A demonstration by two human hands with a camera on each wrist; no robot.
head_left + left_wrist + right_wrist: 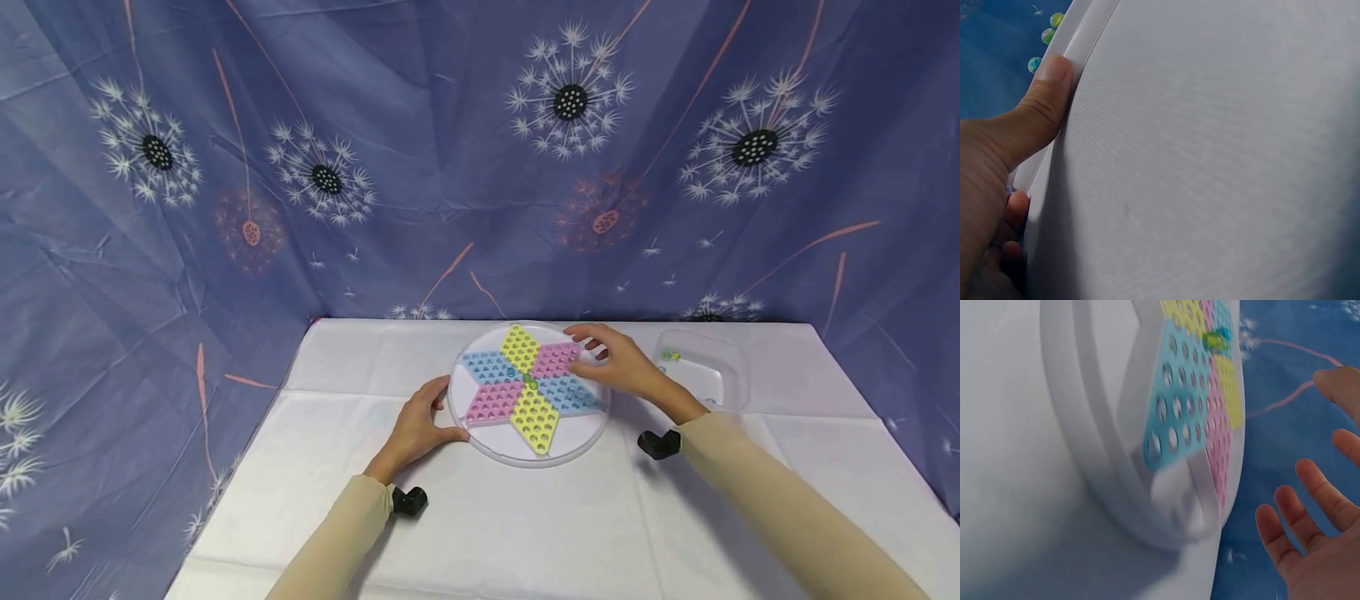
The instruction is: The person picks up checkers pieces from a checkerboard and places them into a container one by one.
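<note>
A round white Chinese checkers board (480,437), with a star of pink, blue and yellow hole-filled points, lies on the white-covered table. Near its centre sit a blue marble (511,372) and green marbles (533,384), which also show past the rim in the left wrist view. My left hand (420,425) rests against the board's left rim, its thumb (1044,106) straight along the edge. Over the right side of the board is my right hand (618,362). Its fingers (1329,500) are spread, and no marble shows among them in the right wrist view.
A clear plastic tray (738,375) with several marbles (671,356) inside stands right of the board, close behind my right wrist. A blue dandelion-print cloth (450,167) hangs along the table's back edge. Black wrist cameras (660,444) sit under both wrists.
</note>
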